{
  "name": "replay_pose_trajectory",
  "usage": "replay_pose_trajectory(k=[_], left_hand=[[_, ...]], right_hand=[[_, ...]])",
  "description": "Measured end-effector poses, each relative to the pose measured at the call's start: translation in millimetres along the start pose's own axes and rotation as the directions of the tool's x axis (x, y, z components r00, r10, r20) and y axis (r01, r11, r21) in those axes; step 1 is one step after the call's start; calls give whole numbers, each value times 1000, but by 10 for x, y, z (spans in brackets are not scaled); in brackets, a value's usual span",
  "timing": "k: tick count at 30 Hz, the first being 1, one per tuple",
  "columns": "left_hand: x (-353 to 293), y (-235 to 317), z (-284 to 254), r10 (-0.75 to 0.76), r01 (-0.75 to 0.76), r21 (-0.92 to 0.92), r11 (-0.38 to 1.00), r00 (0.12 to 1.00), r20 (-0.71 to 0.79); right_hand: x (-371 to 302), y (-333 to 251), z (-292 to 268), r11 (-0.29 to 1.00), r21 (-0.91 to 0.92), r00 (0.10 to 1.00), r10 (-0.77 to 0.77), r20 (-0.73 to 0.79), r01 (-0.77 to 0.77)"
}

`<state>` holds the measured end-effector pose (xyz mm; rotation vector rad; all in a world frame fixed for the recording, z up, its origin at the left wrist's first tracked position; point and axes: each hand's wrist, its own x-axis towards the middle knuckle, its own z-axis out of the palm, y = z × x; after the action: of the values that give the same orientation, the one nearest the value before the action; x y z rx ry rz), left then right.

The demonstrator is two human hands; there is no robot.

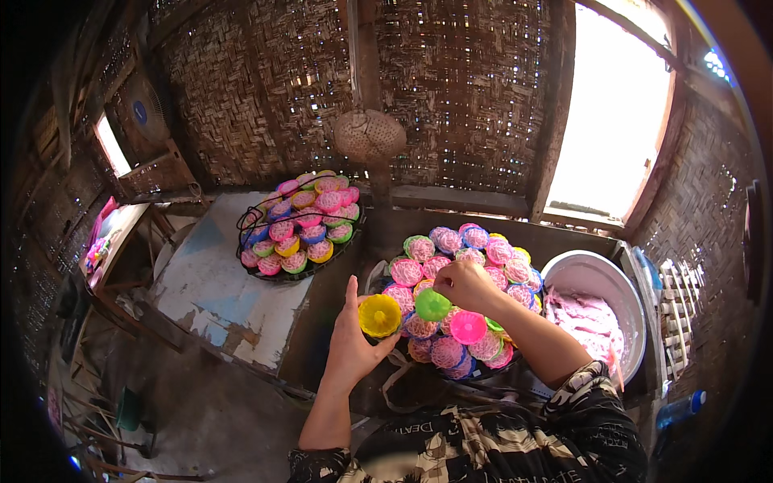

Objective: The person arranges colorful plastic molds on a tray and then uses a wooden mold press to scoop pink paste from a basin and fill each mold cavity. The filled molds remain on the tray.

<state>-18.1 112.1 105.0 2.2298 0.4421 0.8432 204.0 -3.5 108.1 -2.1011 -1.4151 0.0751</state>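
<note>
My left hand (352,341) holds a yellow fluted plastic cup (379,315) between thumb and fingers, just left of a big heap of cups. Bent over that heap, my right hand (465,286) has its fingers curled together and pointing down; what they grip, if anything, is hidden. Many cups in the heap hold a pink-and-white stringy filling, like this filled cup (448,352). Below my right hand, a green fluted cup (432,305) and a pink fluted cup (469,327) lie on top with no filling showing.
At the right stands a round whitish tub (636,322) with a pale pink mass (581,320) inside. A second basket of filled cups (299,221) sits on a worn board (201,278) at the left. A blue bottle (681,409) is at the lower right, beside a slatted rack (678,318).
</note>
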Motion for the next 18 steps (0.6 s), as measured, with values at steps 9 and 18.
replay_pose_trajectory(k=[9, 18], left_hand=[[-18, 35, 20, 9, -9, 10, 1000, 1000, 19], [2, 21, 51, 36, -37, 26, 999, 999, 28]], right_hand=[[-66, 112, 23, 1000, -1, 1000, -3, -8, 3], [-71, 141, 62, 999, 46, 1000, -29, 8, 28]])
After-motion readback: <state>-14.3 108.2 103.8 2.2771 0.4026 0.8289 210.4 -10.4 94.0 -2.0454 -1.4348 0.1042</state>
